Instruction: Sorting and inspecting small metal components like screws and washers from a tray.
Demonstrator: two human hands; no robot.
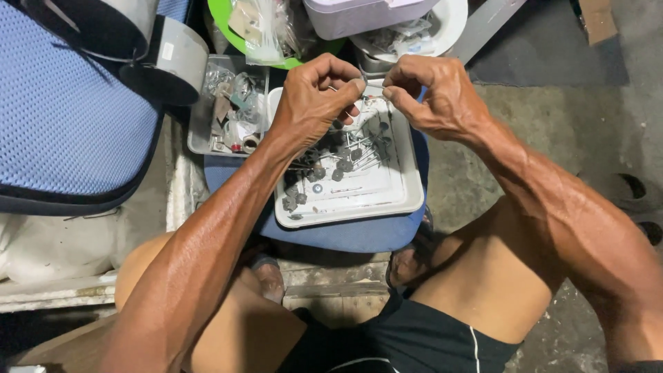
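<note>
left hand [314, 97]: fingers curled, thumb and forefinger pinched on a thin metal pin [364, 74], a short grey shank between the two hands. Tip detail too small to tell.
right hand [431, 93]: thumb and forefinger pressed together on the same pin from the right side. The fingertips of both hands almost touch.
pin location: held in the air over the far edge of the white tray [407, 200], not resting on anything.
tray contents: pile of small mounted grinding bits [338, 162], dark heads on thin shanks, tangled, mostly left of centre.
support: tray sits on a blue stool [359, 235] between the knees, above a concrete floor [552, 117].
risk 1: small pinch area on a thin shank; a slip likely drops it into the pile, or past the far rim to the floor.
risk 2: left forearm hangs low over the tray; a nudge could tip it and scatter the bits.
risk 3: the clear parts box [228, 110] just left is crowded; a stray part there gets lost.
</note>
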